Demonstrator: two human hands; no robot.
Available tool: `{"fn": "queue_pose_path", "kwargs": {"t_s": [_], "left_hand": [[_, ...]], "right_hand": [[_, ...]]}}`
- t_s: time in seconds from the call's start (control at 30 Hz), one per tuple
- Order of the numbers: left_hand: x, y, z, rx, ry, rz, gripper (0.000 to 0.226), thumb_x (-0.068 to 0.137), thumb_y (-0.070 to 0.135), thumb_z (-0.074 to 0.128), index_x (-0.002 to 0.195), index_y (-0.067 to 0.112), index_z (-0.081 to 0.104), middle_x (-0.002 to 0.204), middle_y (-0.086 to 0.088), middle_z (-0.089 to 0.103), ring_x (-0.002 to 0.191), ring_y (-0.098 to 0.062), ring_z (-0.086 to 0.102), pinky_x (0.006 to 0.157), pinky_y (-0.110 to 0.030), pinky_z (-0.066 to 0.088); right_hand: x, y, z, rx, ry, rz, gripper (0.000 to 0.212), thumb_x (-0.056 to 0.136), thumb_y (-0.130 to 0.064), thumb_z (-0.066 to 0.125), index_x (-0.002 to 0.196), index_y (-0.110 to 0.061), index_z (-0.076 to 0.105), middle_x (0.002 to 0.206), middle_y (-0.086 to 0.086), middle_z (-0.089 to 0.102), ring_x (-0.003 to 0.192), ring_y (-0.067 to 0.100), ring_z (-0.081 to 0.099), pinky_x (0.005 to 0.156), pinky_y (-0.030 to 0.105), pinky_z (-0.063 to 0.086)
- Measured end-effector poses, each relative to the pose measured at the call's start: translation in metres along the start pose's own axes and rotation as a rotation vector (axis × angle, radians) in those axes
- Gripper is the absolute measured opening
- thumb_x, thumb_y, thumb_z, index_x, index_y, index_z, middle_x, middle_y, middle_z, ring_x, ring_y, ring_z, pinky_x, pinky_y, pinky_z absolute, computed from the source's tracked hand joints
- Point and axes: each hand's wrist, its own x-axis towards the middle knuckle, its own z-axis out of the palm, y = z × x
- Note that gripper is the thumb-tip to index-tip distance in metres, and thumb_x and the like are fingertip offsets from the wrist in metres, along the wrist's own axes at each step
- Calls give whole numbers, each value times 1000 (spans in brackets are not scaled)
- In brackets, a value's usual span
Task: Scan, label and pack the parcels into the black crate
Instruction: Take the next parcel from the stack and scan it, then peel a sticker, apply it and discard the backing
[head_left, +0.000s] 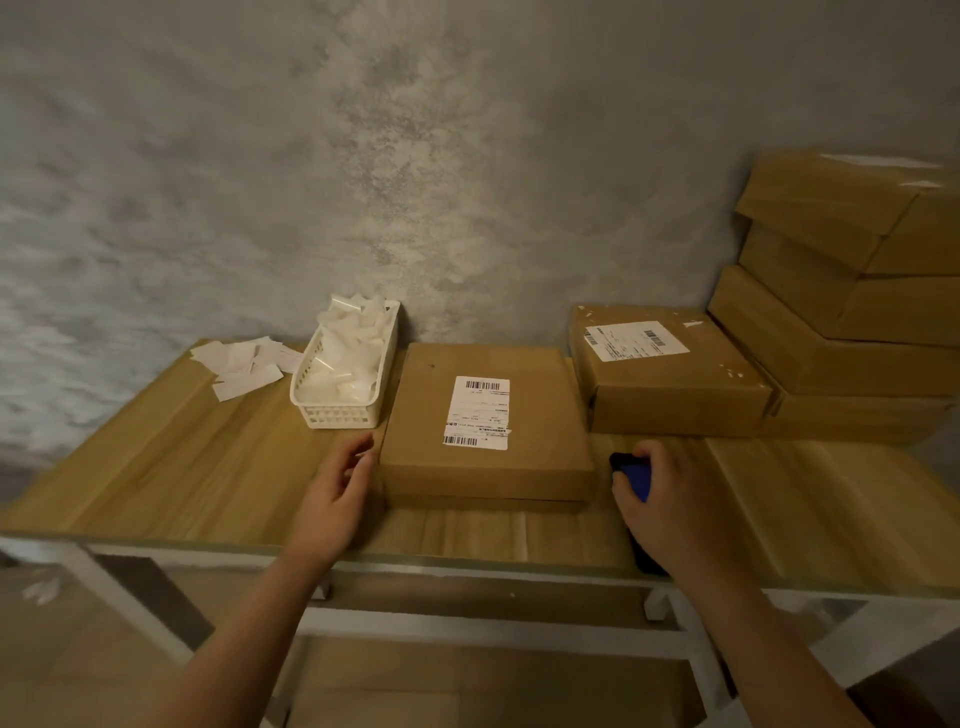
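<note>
Your two hands flank a labelled parcel lying flat on the tabletop.

Your left hand (340, 486) is loosely open, fingers relaxed and slightly bent, its fingertips at the parcel's (485, 431) near-left corner; you cannot tell whether they quite touch the cardboard. Your right hand (662, 506) is curled round a black and blue scanner (635, 475), held just right of the parcel's near-right corner, its dark front end pointing away from you. The parcel sits mid-tabletop (171, 467) with its long axis running from you toward the wall, and its white shipping label (477, 413) faces up, long side along the same axis, a barcode at each end. Just left stands a white basket (343, 379) of white scraps; a second labelled box (667, 369) lies behind right, touching a stack of boxes (852, 296).
</note>
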Motion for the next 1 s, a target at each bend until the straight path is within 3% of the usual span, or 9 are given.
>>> {"fn": "queue_pose_path", "kwargs": {"t_s": [0.2,0.37,0.47,0.6,0.73,0.87,1.0], "left_hand": [[5,-12,-51,152,95,-52,18,101,26,51,112,37,61,113,16,63,101,-4,60,81,-24,48],[44,-26,-107,288,185,-139,14,100,25,53,107,31,64,105,15,63,98,-4,58,78,-24,45],[80,-42,-139,375,201,-189,10,98,26,56,103,30,64,101,8,64,95,-13,61,75,-29,47],[129,-68,-174,523,157,-252,23,98,30,53,118,22,62,116,-1,63,103,-21,61,90,-38,51],[173,-88,-195,709,107,-303,47,98,33,50,140,14,48,143,-11,47,127,-31,48,107,-46,42],[199,-98,-202,849,92,-291,50,98,34,52,140,8,45,137,-15,51,123,-33,48,103,-43,40],[211,-106,-204,877,78,-280,57,95,39,57,144,13,44,140,-13,48,126,-33,45,105,-44,39]], "right_hand": [[19,-71,11,85,38,-199,26,90,-31,60,113,-23,51,104,-8,50,98,11,48,75,22,35],[39,-135,41,42,-51,-322,28,92,-37,58,116,-27,49,108,-15,47,101,11,54,73,24,53],[57,-168,65,52,-89,-308,28,91,-36,59,116,-26,50,114,-6,55,99,14,52,78,31,56],[81,-198,91,11,-137,-271,30,93,-38,56,119,-25,50,114,-5,52,100,11,47,87,32,50],[97,-212,110,-14,-166,-212,36,94,-39,55,125,-25,45,121,-3,50,104,13,50,87,32,51],[97,-210,124,-108,-196,-110,48,93,-45,53,135,-26,39,130,-1,50,112,16,53,90,31,48],[89,-204,137,-190,-74,-177,41,94,-47,47,127,-23,48,126,-2,51,112,15,49,93,30,42]]}}
